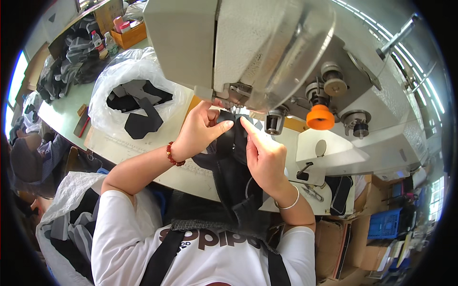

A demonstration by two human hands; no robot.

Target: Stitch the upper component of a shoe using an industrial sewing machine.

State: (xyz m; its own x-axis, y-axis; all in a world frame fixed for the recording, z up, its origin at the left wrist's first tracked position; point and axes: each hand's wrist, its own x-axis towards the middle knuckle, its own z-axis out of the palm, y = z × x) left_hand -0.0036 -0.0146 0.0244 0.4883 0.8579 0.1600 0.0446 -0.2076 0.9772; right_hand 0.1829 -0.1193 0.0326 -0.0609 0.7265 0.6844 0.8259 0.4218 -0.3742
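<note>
Right under the head of the sewing machine (248, 38), here's the action: a strip of black cloth (224, 164) sits with its upper end just below the needle area and the rest trailing down the near side of the machine, toward the person's lap.

The left hand (202, 128) comes in at the left of the needle area, thumb stretched flat across the cloth, the other fingers bent beside the metal parts; whether they pinch the fabric underneath, I can't tell. The right hand (266, 155) works just opposite, index finger straight and its tip on the cloth, the remaining fingers curled in; what those hold, if anything, I can't make out.

A red beaded bracelet (175, 155) circles the left wrist, a pale bangle (292, 200) the right. Left of the machine, a white plastic bag (102, 102) gapes open on the tabletop (148, 150), black and grey cloth pieces (144, 121) spilling over its near edge. Under the machine's arm, to the right, lies a dark phone-shaped object (341, 195); farther right and lower, a blue crate (384, 224).
</note>
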